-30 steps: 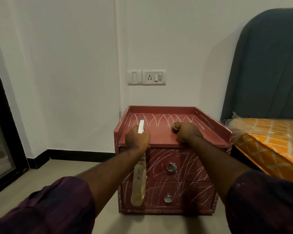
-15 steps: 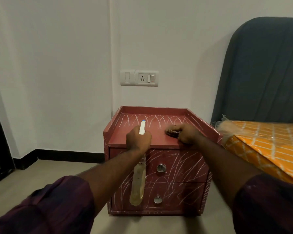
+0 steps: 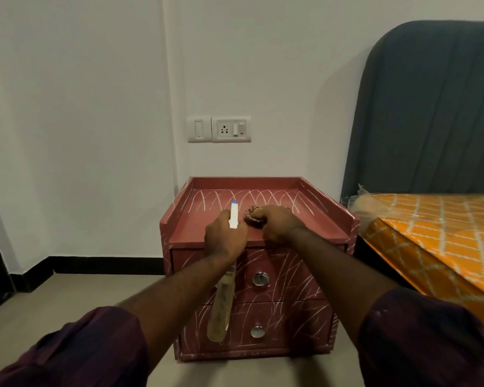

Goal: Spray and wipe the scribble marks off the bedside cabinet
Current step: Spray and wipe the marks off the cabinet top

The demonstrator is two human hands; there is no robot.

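Left grip [image 3: 225, 236] holds spray bottle [image 3: 221, 314]; right grip [image 3: 280, 223] clutches cloth [image 3: 253, 216]

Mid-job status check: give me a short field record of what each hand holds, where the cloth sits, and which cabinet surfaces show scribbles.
left hand: grips spray bottle by its neck, nozzle pointing away from the person
right hand: holds crumpled cloth against the cabinet top
cabinet top: white arcs along the back; front strip looks plain
upper drawer: scribbled across its front
lower drawer: scribbled across its front
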